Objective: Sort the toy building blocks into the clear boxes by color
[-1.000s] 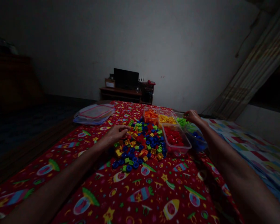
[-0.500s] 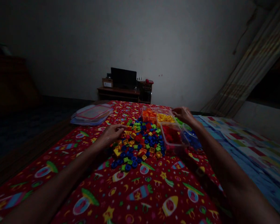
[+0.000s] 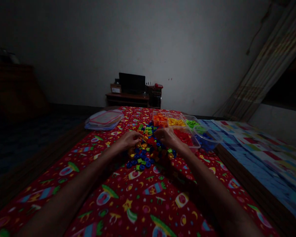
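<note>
A heap of small plastic pieces [image 3: 148,151], blue, green, yellow, orange and red, lies on a red patterned cloth [image 3: 143,197]. My left hand [image 3: 129,139] rests on the heap's left edge, fingers curled over the pieces. My right hand [image 3: 167,136] sits on the heap's right side, fingers bent down into it; what they grip is hidden. Behind the heap stand clear tubs: orange pieces [image 3: 160,119], yellow pieces [image 3: 175,121], green pieces [image 3: 192,123], red pieces [image 3: 185,136] and blue pieces [image 3: 207,141].
A stack of clear lids [image 3: 104,119] lies at the cloth's back left. A patchwork mat [image 3: 259,154] lies to the right. A low wooden shelf with a dark screen [image 3: 132,84] stands by the far wall. The room is dim.
My right hand has come back from the green tub at the far right and dropped onto the heap. My left hand stays on the heap's left edge. The view shifted slightly.
</note>
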`<state>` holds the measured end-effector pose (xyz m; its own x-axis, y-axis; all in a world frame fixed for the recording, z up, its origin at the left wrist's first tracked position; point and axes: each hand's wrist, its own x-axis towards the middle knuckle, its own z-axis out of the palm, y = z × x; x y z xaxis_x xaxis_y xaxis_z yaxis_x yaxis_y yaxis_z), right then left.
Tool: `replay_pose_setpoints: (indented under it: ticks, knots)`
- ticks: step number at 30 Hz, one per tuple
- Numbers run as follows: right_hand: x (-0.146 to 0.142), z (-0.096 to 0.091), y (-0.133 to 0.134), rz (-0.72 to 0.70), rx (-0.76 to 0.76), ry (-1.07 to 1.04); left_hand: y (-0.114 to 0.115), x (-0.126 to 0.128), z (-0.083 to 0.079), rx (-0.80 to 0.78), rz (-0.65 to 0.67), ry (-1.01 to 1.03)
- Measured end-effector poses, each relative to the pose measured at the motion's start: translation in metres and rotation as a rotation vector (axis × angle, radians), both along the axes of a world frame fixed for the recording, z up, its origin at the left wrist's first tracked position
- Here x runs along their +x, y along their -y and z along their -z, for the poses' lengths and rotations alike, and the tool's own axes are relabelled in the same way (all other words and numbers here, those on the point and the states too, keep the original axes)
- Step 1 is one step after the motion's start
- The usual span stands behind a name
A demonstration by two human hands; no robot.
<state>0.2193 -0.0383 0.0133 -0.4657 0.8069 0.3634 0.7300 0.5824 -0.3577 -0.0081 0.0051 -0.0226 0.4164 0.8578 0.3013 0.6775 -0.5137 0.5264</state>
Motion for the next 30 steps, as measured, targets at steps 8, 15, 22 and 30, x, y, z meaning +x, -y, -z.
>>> replay_pose_setpoints:
  ticks: [8, 15, 22, 30]
  knots:
    - [-0.012, 0.024, 0.013, 0.142, 0.04, 0.193, 0.0, -0.003, 0.008, 0.052, 0.012, -0.129]
    - [-0.015, 0.067, -0.008, -0.038, 0.143, 0.215, -0.003, 0.0, 0.012, 0.06, -0.002, -0.181]
    - [-0.018, 0.066, -0.007, -0.047, 0.129, 0.116, 0.002, 0.013, 0.028, 0.185, 0.148, -0.04]
    - [-0.023, 0.05, -0.002, 0.038, -0.052, 0.054, 0.003, 0.017, 0.034, 0.211, 0.156, -0.055]
